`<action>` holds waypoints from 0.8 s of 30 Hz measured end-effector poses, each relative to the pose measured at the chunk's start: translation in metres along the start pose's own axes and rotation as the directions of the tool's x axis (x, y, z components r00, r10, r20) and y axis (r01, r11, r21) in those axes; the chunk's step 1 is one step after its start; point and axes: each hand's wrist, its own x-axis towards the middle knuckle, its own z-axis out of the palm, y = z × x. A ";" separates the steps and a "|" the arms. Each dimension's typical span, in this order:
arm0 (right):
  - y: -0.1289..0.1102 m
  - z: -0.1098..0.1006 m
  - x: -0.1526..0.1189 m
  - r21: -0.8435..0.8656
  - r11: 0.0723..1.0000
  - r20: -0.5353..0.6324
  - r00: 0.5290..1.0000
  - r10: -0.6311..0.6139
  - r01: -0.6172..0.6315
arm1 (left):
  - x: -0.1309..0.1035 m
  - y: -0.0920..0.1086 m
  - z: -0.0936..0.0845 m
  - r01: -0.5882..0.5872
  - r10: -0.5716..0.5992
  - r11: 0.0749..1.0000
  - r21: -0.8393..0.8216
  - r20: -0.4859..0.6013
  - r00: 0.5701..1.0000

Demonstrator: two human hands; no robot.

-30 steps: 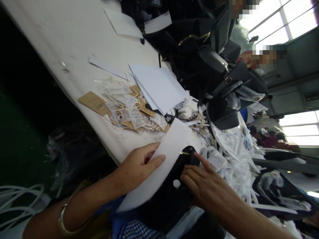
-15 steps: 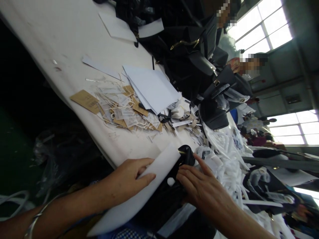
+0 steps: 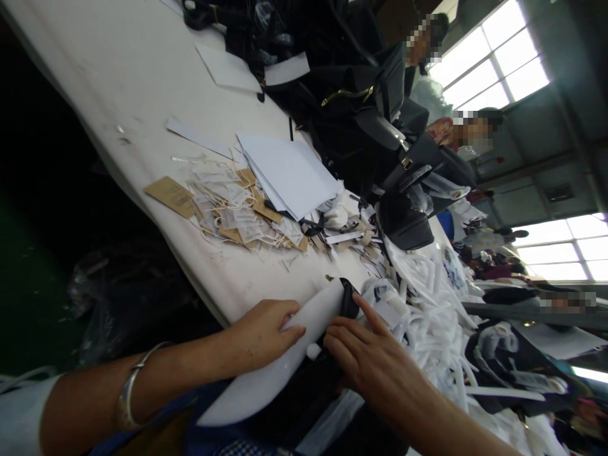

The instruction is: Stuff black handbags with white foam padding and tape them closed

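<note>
My left hand (image 3: 268, 332) pinches a long white sheet (image 3: 259, 389), perhaps foam or thick paper, between thumb and fingers. The sheet lies lengthwise along a black bag (image 3: 311, 392) in front of me, its far end against the bag's dark corner. On the bag's other side, my right hand (image 3: 368, 354) has its fingers curled over the edge and one finger stretched toward that corner. A small round white piece (image 3: 313, 351) shows between the hands. The right fingertips are partly hidden.
A white table (image 3: 142, 152) carries a heap of tags with strings (image 3: 237, 212), a stack of white sheets (image 3: 299, 180) and scissors (image 3: 197, 14). Black bags (image 3: 351, 120) are piled behind. White packing strips (image 3: 432, 316) heap at the right. Other people are in the background.
My left hand and the white sheet have moved along the bag, and the sheet's end now covers the gold zip visible before. My right hand has shifted slightly left.
</note>
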 end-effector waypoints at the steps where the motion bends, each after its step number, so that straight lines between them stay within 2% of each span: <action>1: 0.000 0.000 0.000 -0.009 1.000 0.005 1.000 -0.001 0.002 | 0.004 0.000 0.005 -0.012 0.011 1.000 -0.022 -0.027 1.000; 3: 0.003 -0.001 -0.001 -0.020 1.000 0.023 1.000 0.004 -0.003 | 0.012 0.002 0.012 -0.033 0.031 0.999 -0.026 -0.067 0.997; 6: 0.009 0.000 -0.002 -0.020 1.000 0.035 0.999 0.023 -0.022 | 0.020 0.006 0.016 -0.084 0.091 0.993 0.079 -0.092 0.992; 13: 0.022 0.009 0.004 0.044 0.999 0.050 0.999 -0.016 0.013 | 0.025 0.001 0.015 -0.191 0.208 0.950 0.246 -0.043 0.977; 17: 0.023 0.011 0.006 0.066 0.998 0.066 0.998 -0.014 0.010 | 0.024 -0.002 0.015 -0.247 0.283 0.932 0.264 -0.106 0.953; 20: 0.023 0.011 0.006 0.076 0.997 0.068 0.998 -0.008 0.003 | 0.021 -0.002 0.012 -0.305 0.354 0.902 0.304 -0.118 0.928; 24: 0.025 0.013 0.007 0.102 0.995 0.072 0.997 -0.011 0.003 | 0.015 -0.006 -0.003 -0.365 0.403 0.870 0.330 -0.051 0.914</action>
